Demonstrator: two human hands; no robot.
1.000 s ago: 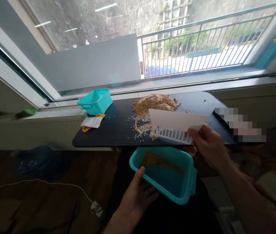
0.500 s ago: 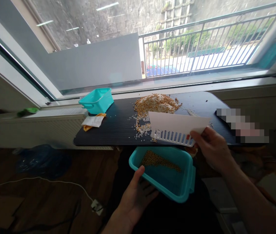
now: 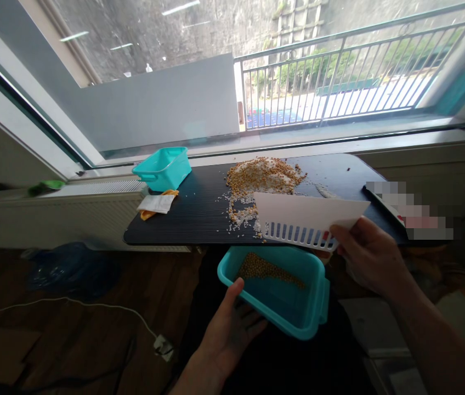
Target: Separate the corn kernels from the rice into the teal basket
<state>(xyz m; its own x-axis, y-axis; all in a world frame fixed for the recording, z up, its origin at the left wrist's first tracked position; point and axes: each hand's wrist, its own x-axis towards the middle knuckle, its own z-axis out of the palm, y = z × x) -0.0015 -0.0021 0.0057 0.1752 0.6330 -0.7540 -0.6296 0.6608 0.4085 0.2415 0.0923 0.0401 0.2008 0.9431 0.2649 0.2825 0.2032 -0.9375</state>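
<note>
My right hand [image 3: 370,255] grips a white plastic sheet [image 3: 304,211] with a row of slots along its lower edge. That sheet stands tilted over the front edge of the dark table, just in front of a heap of tan beans and white rice grains [image 3: 263,175]. My left hand [image 3: 232,323] holds a turquoise plastic bin [image 3: 285,323] from the near side, thumb at its rim and fingers underneath. Inside the bin, a drift of tan beans [image 3: 261,267] lies toward the far left. The bin sits below the table edge, over my lap.
At the table's [image 3: 199,219] back left stands a second turquoise bin [image 3: 166,170]. A white packet on an orange cloth [image 3: 158,204] lies before it. A blurred-out item [image 3: 409,211] rests at the right end. A cable with a white power socket [image 3: 162,348] lies on the floor.
My right hand has shifted the slotted sheet slightly to the right and down, away from the heap. My left hand and the bin it holds have barely moved.
</note>
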